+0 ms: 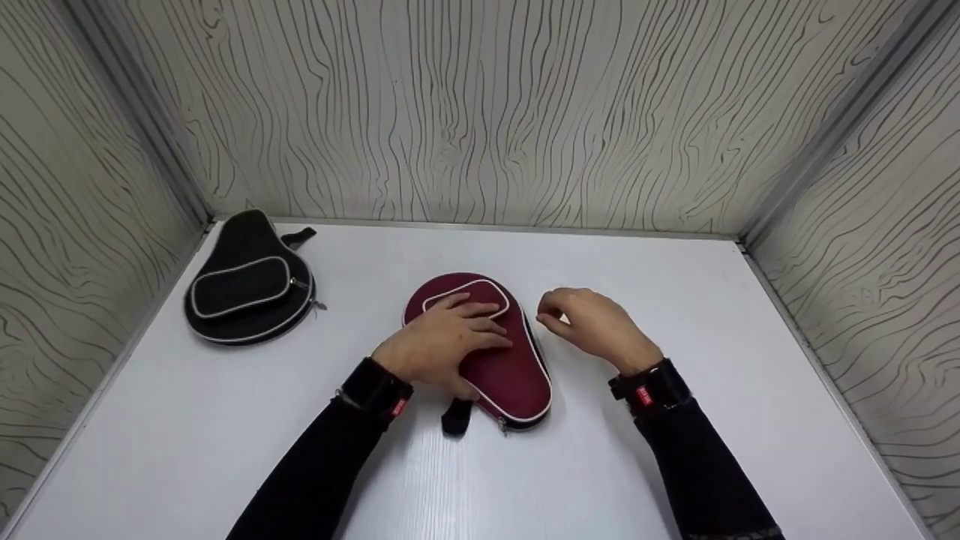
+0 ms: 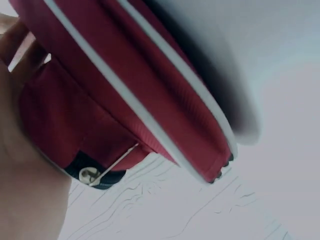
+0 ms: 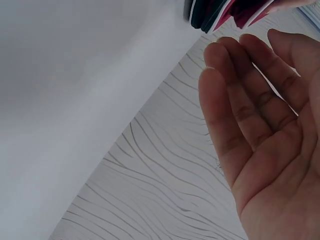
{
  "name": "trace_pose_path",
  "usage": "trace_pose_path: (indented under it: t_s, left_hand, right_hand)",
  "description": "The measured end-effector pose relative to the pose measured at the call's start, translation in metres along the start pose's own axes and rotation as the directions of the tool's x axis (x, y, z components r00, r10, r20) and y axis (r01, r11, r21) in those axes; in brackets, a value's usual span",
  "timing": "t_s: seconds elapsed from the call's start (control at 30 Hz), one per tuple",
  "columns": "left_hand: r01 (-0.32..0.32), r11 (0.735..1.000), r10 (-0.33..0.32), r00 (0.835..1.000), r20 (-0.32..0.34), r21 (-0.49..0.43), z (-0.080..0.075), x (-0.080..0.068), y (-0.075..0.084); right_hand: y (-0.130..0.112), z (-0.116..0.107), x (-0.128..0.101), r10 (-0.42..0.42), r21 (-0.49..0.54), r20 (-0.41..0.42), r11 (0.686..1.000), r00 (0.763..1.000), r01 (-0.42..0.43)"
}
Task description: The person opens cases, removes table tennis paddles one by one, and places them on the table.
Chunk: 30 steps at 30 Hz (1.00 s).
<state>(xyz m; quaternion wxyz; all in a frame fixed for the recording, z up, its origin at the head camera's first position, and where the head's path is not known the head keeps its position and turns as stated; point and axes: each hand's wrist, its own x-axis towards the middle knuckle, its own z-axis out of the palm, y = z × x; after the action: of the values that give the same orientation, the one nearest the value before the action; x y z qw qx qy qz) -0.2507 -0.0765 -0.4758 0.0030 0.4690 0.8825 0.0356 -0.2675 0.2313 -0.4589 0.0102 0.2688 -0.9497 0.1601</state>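
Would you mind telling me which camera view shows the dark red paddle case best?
The head view: the whole dark red paddle case lies flat on the table under the left hand. The left wrist view shows only a blurred close-up of its piped edge; the right wrist view catches just a corner.

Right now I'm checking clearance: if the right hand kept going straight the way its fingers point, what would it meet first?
Probably the dark red, white-piped paddle-shaped zip case. The right hand hovers just beside it, loosely curled fingers aimed at its edge, holding nothing. Depth is unclear, so it might pass just above.
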Motion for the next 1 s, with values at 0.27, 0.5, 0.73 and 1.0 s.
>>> trace_pose_path:
  t_s: [0.27,0.5,0.73,1.0]
  left_hand:
    - [-0.027,0.999,0.028,0.999,0.040,-0.046,-0.010,0.001,0.013]
    - [-0.081,0.983,0.066,0.994,0.091,0.166,-0.030,0.013,0.041]
    - [-0.210,0.863,0.141,0.973,0.182,0.460,-0.032,0.031,0.080]
    - [-0.230,0.877,0.149,0.965,0.217,0.421,-0.023,0.029,0.095]
  right_hand:
    - [0.019,0.007,-0.014,0.000,0.025,0.056,1.000,0.998,-0.002]
    - [0.029,0.008,-0.028,0.000,0.011,0.074,1.000,0.997,0.000]
    - [0.028,0.012,-0.029,-0.018,-0.029,0.068,0.999,0.997,0.020]
    - [0.024,0.015,-0.029,-0.071,-0.064,0.091,0.995,0.993,0.077]
